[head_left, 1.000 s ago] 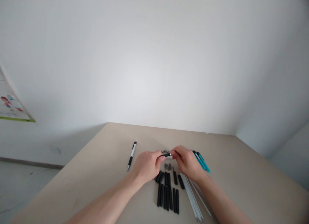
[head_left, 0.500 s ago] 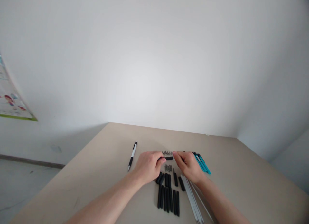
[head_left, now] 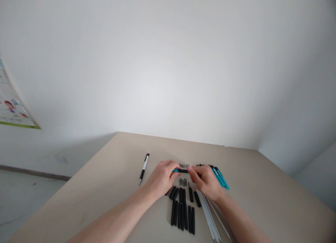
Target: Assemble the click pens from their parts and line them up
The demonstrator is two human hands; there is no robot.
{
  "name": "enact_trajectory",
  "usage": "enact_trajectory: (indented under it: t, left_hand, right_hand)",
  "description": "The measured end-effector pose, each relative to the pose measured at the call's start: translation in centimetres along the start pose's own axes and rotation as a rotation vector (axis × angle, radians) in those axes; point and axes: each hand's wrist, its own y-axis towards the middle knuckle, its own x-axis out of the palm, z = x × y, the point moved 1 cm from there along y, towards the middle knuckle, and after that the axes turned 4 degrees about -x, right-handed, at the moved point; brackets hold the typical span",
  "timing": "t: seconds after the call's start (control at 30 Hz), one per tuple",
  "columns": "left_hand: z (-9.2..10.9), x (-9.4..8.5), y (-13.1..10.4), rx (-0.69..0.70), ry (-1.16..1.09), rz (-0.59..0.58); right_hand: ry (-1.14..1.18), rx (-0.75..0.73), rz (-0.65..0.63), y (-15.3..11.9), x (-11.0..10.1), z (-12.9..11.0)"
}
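Observation:
Between my hands lies a pen barrel [head_left: 183,171], roughly level, with a teal part at the left and a black grip at the right. The fingers of my left hand [head_left: 162,176] are closed on the teal end. My right hand [head_left: 206,179] pinches the right end of the black grip; its fingertips cover that tip. Just below are small metal springs [head_left: 183,182], and behind the barrel sits a row of small metal tips [head_left: 184,165]. Teal pen barrels [head_left: 220,177] with black parts lie beside my right hand, which partly hides them.
Several black tubes [head_left: 181,215] are grouped in front of the hands. Thin white refills [head_left: 211,218] lie under my right forearm. A white and black pen [head_left: 144,169] rests at the left on the beige table [head_left: 110,187], which meets a white wall behind.
The black piece now spans both hands, its right end pinched by my right fingers. A teal section has come into sight at my left fingers, which have lifted slightly.

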Motion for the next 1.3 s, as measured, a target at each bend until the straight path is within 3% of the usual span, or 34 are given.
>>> enact_trajectory:
  t: [0.17,0.4,0.57,0.73,0.93,1.07,1.3]
  left_hand:
    - [0.32,-0.06,-0.07,0.074,-0.002,-0.039]
    - [0.16,0.07,-0.24,-0.044,-0.023,-0.022]
    - [0.28,-0.01,-0.21,0.053,0.018,-0.040]
    - [0.10,0.02,-0.04,-0.013,0.093,0.007]
    - [0.54,-0.06,0.02,0.060,0.109,-0.020]
    - [0.35,0.02,0.21,0.022,0.118,0.012]
    - [0.30,-0.48,0.17,0.079,0.226,0.141]
  right_hand:
    - [-0.050,-0.012,0.063,0.11,0.36,-0.16]
    - [-0.067,-0.048,0.015,0.20,0.46,-0.43]
    - [-0.102,-0.069,0.056,0.19,0.66,-0.40]
    - [-0.137,-0.086,0.031,0.10,0.96,-0.07]
    - [-0.190,-0.108,0.047,0.07,0.68,-0.39]
    - [-0.192,-0.107,0.026,-0.01,0.72,-0.61]
    - [-0.137,-0.075,0.046,0.04,0.93,-0.99]
